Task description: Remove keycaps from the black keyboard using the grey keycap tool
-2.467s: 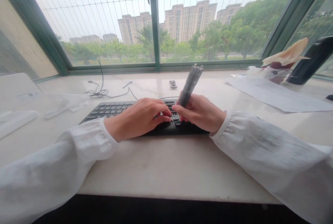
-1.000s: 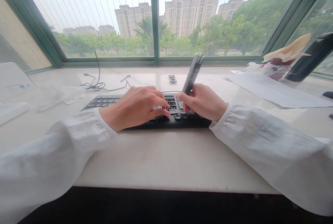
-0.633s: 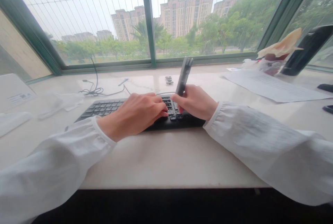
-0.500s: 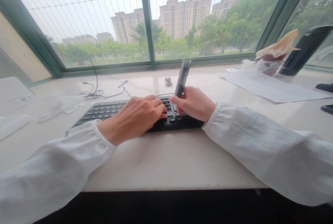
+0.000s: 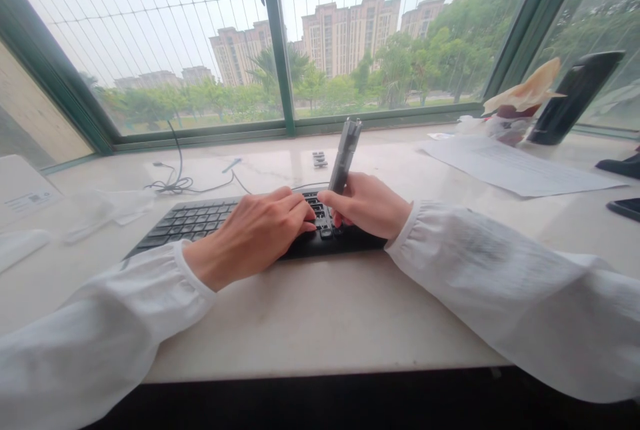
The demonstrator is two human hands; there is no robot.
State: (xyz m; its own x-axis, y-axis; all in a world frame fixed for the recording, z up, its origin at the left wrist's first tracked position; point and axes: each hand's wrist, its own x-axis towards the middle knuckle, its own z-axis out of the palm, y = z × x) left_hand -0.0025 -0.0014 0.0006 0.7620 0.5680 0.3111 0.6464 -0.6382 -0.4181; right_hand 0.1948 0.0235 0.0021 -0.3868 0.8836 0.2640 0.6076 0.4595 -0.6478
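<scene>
A black keyboard [image 5: 193, 220] lies on the pale counter in front of me. My left hand [image 5: 263, 227] rests across it, fingers bent down and thumb at the near side, holding it. Most of these fingertips are hidden. In my right hand [image 5: 367, 203] is a slim dark-grey stick-shaped tool [image 5: 344, 153], gripped upright with a slight tilt. Its lower end goes down to the keys beside my left fingertips, where a clear or pale thin part meets the keyboard. Several key places there look bare. Behind the keyboard sit several small loose keycaps [image 5: 319, 159].
A thin cable [image 5: 175, 183] lies coiled behind the keyboard, near a small blue strip [image 5: 232, 165]. On the left are crumpled clear plastic [image 5: 107, 207] and a white box [image 5: 25, 183]. A paper sheet [image 5: 510, 163] and a tall black object [image 5: 575, 97] are at right.
My view has shifted slightly, so the scene sits a little further left. Both hands keep their places on the keyboard, and the tool stays in my right hand.
</scene>
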